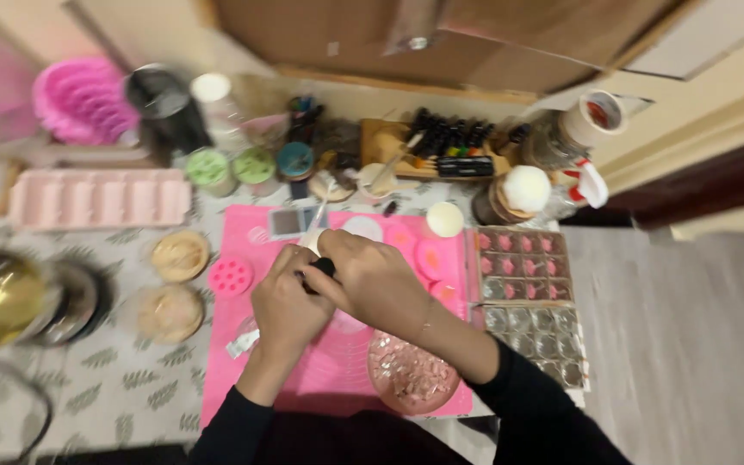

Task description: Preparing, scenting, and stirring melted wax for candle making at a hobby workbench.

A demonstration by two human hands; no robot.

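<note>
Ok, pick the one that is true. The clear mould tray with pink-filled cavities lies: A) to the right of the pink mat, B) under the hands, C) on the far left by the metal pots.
A: the clear mould tray sits just past the right edge of the pink mat.

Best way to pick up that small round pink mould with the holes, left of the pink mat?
Pinch the small round pink mould by its outer rim, coming from above: it lies flat on the leaf-patterned tablecloth, holes up, with bare cloth at its left edge.

Small black-capped bottle (pixel 320 269) held upright between both hands above the pink mat (pixel 243 379)
</note>
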